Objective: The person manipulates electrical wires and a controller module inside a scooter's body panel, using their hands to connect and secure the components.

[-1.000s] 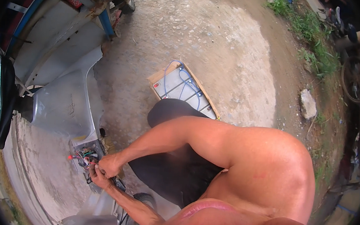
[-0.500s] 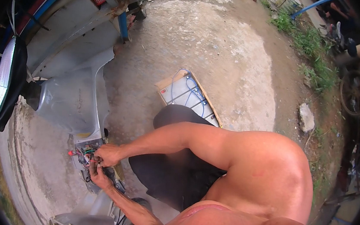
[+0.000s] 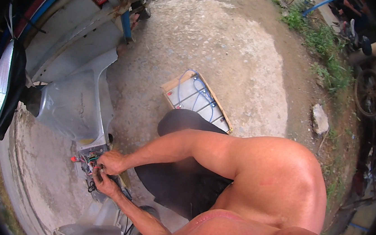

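Note:
My right hand and my left hand meet over a cluster of thin coloured wires in an exposed bay of a silver vehicle. The fingers of both are bent and pinched together around red wire at the near side of the cluster. My left hand is just below the right one, fingertips pointing up into the wires. Exactly how the wire sits between the fingertips is too small to tell. A red-capped part sticks out at the left of the bay. A black loop of cable lies below it.
A silver body panel rises beyond the bay, with a headlight at far left. An open carton of wired batteries lies on the concrete beyond my knee. A rock and a spoked wheel are at the right.
Both hands stay at the wires with only slight finger movement. The whole view has shifted slightly, and the black cable loop below the bay shows more clearly.

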The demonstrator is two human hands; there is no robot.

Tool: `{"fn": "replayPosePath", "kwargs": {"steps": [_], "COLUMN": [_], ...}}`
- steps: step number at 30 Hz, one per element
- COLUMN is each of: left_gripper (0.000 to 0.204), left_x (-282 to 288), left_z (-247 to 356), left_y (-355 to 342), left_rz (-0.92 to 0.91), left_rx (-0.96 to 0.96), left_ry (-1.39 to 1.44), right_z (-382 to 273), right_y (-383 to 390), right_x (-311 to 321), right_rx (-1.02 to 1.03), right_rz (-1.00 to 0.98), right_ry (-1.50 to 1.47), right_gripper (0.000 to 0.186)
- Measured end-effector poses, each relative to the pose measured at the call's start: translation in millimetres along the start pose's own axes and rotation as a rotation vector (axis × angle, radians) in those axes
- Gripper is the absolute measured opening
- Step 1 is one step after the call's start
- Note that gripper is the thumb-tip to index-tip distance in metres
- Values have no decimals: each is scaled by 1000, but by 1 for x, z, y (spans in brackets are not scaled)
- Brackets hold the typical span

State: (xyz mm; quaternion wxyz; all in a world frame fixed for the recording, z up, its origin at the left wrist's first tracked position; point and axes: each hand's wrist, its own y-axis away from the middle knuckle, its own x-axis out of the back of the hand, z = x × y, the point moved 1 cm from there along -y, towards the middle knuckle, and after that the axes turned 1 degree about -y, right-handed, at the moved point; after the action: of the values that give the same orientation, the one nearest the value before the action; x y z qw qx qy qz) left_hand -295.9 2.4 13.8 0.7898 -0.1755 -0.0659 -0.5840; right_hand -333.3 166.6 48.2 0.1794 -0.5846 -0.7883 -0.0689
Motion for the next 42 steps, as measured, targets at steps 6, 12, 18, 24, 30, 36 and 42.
{"fn": "replayPosePath", "kwargs": {"steps": [6, 12, 18, 24, 30, 36, 42], "left_gripper": [27, 17, 10, 28, 35, 31, 28], "left_x": [6, -5, 9, 3, 18, 9, 5], "left_z": [-2, 8, -3, 14, 19, 23, 18], "left_y": [-1, 1, 6, -11, 1, 1, -2], "left_rz": [54, 39, 13, -62, -48, -70, -16], "left_rx": [84, 179, 257, 259, 257, 267, 219], "left_ry": [-26, 16, 290, 445, 397, 397, 294], "right_z": [-7, 18, 9, 23, -3, 10, 4], "right_y": [3, 1, -3, -26, -24, -26, -32], "right_x": [1, -2, 4, 6, 5, 8, 15], "right_rx": [19, 33, -34, -90, -17, 134, -21], "right_rz": [-17, -4, -264, -310, -346, -270, -514], "right_ry": [-75, -188, -333, -410, -163, 101, -1], "right_gripper": [26, 30, 25, 20, 22, 27, 35]}}
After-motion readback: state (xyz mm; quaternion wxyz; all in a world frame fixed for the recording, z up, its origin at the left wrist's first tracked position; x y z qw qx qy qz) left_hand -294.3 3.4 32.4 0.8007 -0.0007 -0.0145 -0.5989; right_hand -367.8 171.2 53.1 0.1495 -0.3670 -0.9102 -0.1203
